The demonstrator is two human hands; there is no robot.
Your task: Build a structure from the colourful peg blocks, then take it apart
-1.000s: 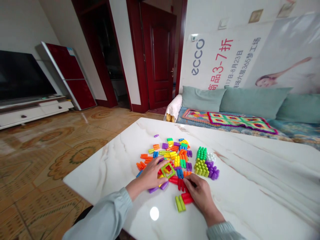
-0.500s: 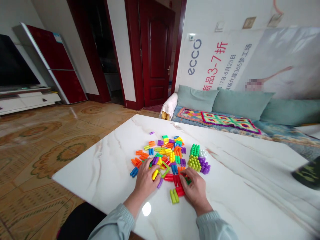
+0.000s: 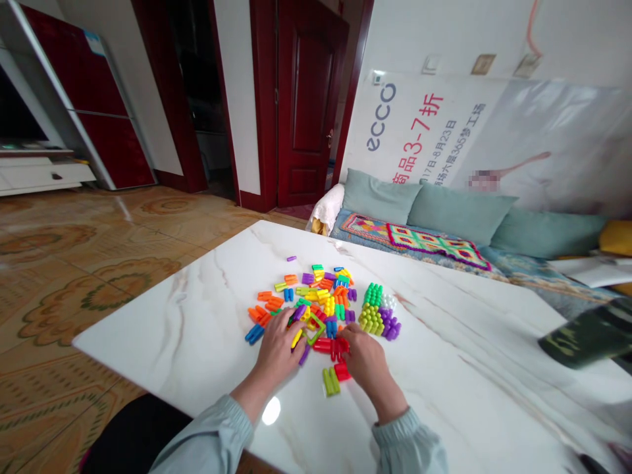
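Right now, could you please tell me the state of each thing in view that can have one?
Left hand: fingers bent among multicoloured plastic blocks
Right hand: fingers bent at red plastic blocks
Lime-green square plastic frame: beside left hand, grip unclear
Nearest lime-green plastic block: lying flat, touching neither hand
Dark red panelled wooden door: ajar
Red two-door fridge: both doors shut
White cabinet drawer: shut
Black television: screen dark

The red door [image 3: 312, 99] stands ajar; cushions [image 3: 461, 212] line the sofa [image 3: 530, 280]; floor tiles [image 3: 160, 227] are patterned.
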